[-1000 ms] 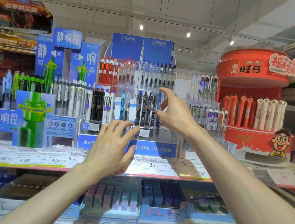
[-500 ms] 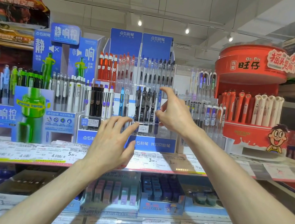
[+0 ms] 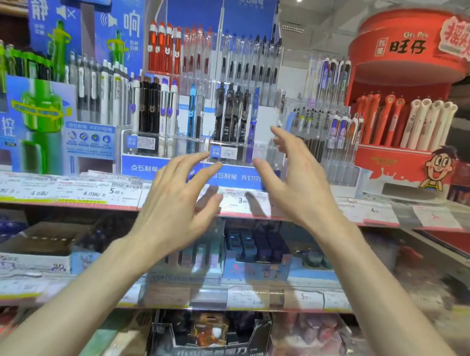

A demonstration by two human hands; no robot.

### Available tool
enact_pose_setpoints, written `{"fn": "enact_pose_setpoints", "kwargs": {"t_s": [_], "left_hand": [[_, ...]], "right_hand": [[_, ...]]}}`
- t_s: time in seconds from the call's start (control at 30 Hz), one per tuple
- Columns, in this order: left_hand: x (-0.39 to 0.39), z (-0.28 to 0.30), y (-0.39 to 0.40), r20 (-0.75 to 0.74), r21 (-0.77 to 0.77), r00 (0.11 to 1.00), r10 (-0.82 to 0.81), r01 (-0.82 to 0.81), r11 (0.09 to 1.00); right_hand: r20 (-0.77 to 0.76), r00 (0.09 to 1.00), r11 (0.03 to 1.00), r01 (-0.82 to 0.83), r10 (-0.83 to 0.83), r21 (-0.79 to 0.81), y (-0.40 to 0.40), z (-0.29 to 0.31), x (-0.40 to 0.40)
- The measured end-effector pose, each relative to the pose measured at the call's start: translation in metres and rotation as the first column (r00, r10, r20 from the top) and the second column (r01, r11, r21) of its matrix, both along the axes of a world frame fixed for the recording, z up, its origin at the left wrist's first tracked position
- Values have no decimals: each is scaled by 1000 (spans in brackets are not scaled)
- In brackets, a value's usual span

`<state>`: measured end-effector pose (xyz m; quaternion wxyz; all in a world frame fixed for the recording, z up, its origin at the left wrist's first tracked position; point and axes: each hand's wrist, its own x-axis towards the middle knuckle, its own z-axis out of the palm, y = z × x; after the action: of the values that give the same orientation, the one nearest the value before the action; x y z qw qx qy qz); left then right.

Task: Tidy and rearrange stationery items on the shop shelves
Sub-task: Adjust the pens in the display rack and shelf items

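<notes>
A clear acrylic pen rack with a blue backboard stands on the top shelf, with red and black pens in its upper tier and black pens in its lower tier. My left hand hovers in front of the rack's blue base strip, fingers spread and holding nothing. My right hand is raised at the rack's lower right corner, fingers spread and empty. Whether either hand touches the rack is unclear.
A blue and green pen display stands left of the rack. A round red gel pen stand is on the right. Price labels line the shelf edge. Lower shelves hold eraser boxes and other small boxes.
My right hand has come down from the lower tier's pen tops to the rack's lower right corner. My left hand stays low at the base. The view has tilted downward and closer.
</notes>
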<state>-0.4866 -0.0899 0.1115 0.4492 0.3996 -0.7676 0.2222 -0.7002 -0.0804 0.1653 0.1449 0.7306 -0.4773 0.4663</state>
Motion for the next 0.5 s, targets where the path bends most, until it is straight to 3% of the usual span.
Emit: {"fn": "enact_pose_setpoints", "kwargs": {"t_s": [0.27,0.43,0.5], "left_hand": [[-23,-77,34,-82,6,991,-110,111,994],[-51,-113,36,-147,1,980,-136,138,990],[-66,-126,31,-124,63,983,-139,147,987]], "right_hand": [[54,999,995,1,4,-101,40,-127,-36],[117,992,998,58,-56,-17,52,-189,-62],[132,986,992,90,-102,89,48,-202,-79]]}}
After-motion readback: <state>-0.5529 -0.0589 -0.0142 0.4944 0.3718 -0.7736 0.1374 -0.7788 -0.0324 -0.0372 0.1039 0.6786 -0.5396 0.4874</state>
